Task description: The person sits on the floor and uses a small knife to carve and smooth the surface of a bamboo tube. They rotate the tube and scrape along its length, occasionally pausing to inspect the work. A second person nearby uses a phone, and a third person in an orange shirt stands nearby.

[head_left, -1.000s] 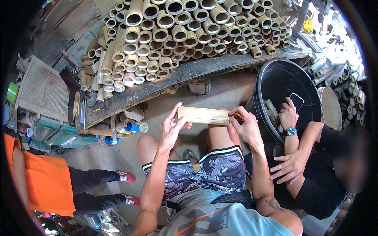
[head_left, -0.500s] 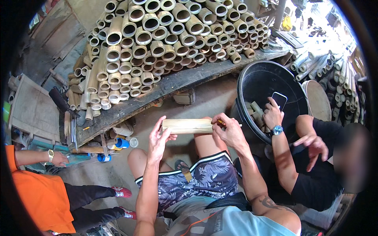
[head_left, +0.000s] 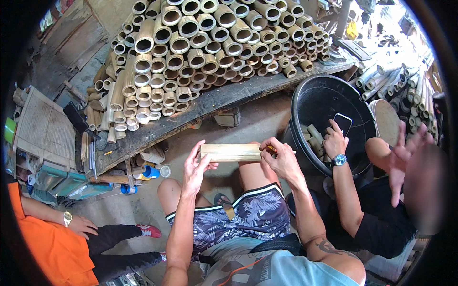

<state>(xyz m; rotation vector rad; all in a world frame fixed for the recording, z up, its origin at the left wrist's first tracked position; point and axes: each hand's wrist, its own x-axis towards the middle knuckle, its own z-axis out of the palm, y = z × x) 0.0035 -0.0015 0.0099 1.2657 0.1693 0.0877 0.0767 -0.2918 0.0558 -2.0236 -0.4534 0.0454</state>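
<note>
A pale length of bamboo tube (head_left: 231, 152) lies level across my lap, above my thighs. Its left end is gripped by my left hand (head_left: 195, 168), thumb in front and fingers behind. At the right end, my right hand (head_left: 282, 162) is bent with its fingertips against the tube. Pinched in those fingers is a slim orange pencil (head_left: 271, 149), mostly hidden, with a thin tip poking out to the right.
Many cut bamboo tubes (head_left: 188, 45) are stacked on a dark bench (head_left: 214, 102) ahead. A black tub (head_left: 295, 114) holding short bamboo pieces (head_left: 313, 136) stands right, where a seated co-worker holds a phone (head_left: 343, 123). Another person in orange (head_left: 52, 238) stands left. Blue cups (head_left: 151, 172) sit under the bench.
My hands and the bamboo tube keep nearly the same pose as the view shifts slightly. The co-worker at right raises a free hand; the person in orange lowers an arm.
</note>
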